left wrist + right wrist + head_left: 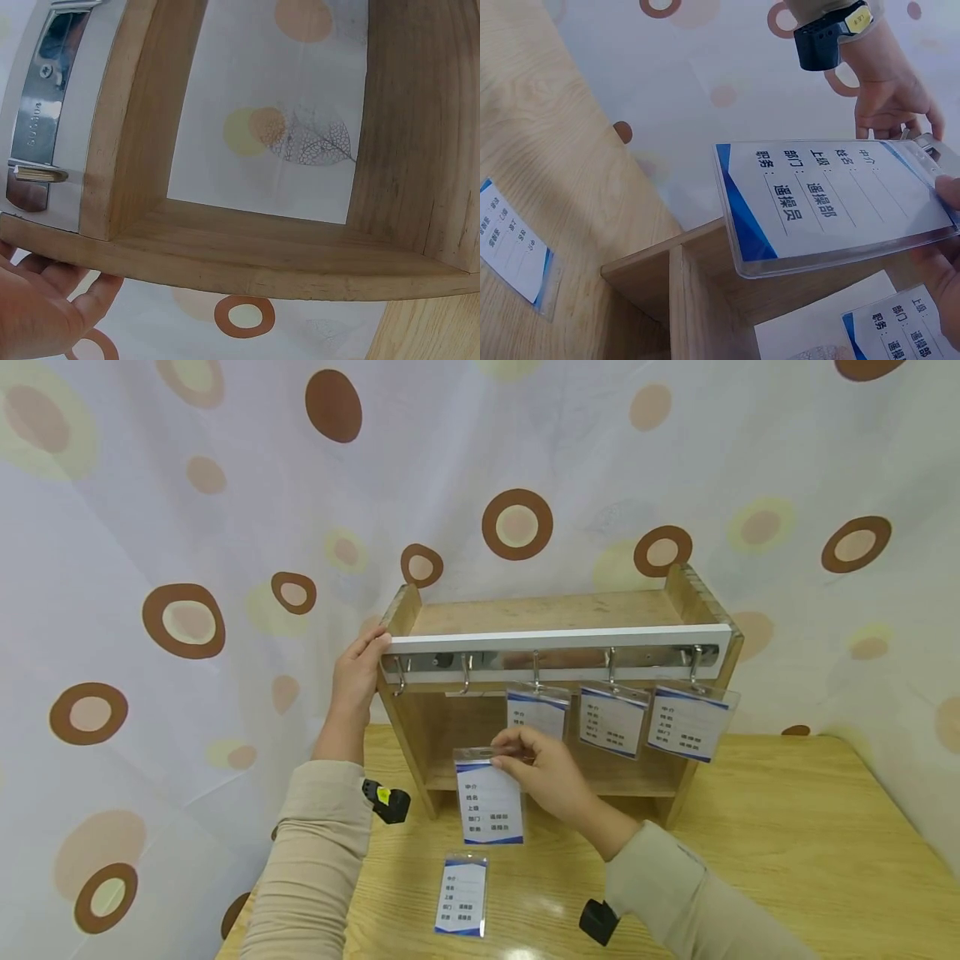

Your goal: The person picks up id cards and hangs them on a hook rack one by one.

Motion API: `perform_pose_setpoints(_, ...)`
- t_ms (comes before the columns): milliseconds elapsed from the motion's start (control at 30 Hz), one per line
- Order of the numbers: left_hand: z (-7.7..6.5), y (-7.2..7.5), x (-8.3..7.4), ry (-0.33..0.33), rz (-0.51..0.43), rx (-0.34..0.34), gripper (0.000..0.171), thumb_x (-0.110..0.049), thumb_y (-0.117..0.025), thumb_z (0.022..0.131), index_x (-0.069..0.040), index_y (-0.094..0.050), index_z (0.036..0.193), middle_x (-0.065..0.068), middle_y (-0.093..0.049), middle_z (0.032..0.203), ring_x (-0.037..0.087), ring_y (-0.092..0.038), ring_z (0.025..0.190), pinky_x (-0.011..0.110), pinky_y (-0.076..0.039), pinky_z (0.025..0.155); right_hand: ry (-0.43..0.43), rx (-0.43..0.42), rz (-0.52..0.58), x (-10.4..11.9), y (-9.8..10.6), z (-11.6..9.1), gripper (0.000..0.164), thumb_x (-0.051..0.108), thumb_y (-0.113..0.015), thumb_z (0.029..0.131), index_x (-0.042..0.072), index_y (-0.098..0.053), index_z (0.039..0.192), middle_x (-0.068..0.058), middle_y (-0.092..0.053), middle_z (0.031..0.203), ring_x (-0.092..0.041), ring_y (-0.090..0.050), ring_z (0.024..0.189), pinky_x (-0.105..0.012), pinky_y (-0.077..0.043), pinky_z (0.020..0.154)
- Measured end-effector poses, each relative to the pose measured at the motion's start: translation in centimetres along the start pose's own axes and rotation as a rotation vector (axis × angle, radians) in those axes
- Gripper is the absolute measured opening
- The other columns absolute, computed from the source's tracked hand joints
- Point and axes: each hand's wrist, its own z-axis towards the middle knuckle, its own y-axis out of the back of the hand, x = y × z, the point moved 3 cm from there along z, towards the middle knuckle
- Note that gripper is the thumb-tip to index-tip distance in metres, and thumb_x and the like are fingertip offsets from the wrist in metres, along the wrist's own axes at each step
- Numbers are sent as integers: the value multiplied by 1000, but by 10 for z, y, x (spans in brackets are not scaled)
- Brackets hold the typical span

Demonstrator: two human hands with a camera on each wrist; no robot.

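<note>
My right hand (543, 772) pinches a clear-sleeved name badge (489, 802) by its top edge, thumb in front. The badge hangs upright before the wooden shelf (693, 718), below the hook rail (558, 653). In the right wrist view the held badge (825, 199) shows its printed face and blue corner. My left hand (360, 672) rests against the shelf's upper left corner, beside the rail's end. Its fingers (96, 300) lie along the outer side board in the left wrist view. Another badge (461, 897) lies flat on the table below the held one.
Three badges hang from the middle and right hooks, including the rightmost badge (690, 722). The two left hooks, one being the end hook (400, 677), carry no badge. The shelf stands on a wooden table (810, 827) against a patterned curtain (450, 460).
</note>
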Motion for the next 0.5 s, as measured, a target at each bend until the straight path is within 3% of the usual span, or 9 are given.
perform_pose_setpoints(500, 0, -1, 0, -6, 6, -1, 42, -30, -53, 84, -14, -50, 123, 0, -37, 132, 15, -32, 118, 37, -32, 91, -8, -75, 34, 17, -2, 23, 10, 5, -63, 77, 5, -58, 85, -3, -57, 75, -16, -49, 64, -22, -41, 53)
